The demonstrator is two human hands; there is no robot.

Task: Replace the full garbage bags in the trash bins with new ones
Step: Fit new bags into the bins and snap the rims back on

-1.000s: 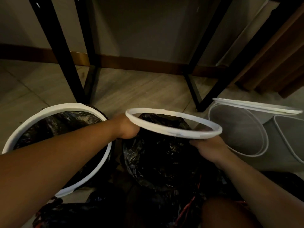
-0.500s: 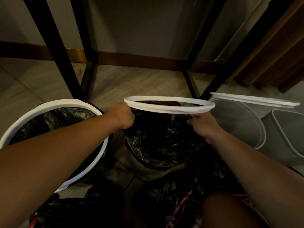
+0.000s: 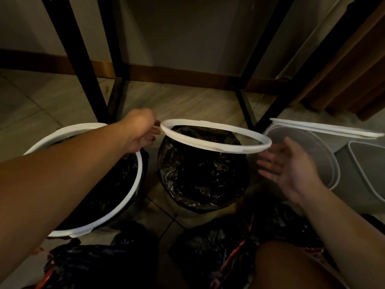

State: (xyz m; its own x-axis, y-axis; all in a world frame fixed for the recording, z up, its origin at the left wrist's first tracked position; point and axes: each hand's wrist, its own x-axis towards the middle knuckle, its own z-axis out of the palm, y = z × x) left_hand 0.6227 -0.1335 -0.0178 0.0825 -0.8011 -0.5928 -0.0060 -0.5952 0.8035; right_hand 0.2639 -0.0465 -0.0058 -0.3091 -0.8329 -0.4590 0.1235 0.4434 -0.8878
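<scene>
A white plastic rim ring [image 3: 216, 146] hangs over the middle bin [image 3: 200, 178], which is lined with a black garbage bag. My left hand [image 3: 141, 132] grips the ring's left edge. My right hand [image 3: 289, 167] is off the ring, just right of it, palm up with fingers spread. A second bin with a white rim [image 3: 116, 209] and a black bag inside stands at the left. Two bare grey bins [image 3: 325, 163] [image 3: 366, 174] stand at the right, with another white ring [image 3: 325, 129] lying across them.
Tied black garbage bags with red drawstrings [image 3: 235, 253] [image 3: 87, 268] lie on the floor close to me. Black metal table legs [image 3: 83, 65] [image 3: 245, 109] stand behind the bins, in front of a wall with a brown skirting. My knee [image 3: 291, 268] is at the bottom right.
My right hand has let go of the ring and opened beside it. The left hand still holds the ring, which now tilts down to the right over the middle bin.
</scene>
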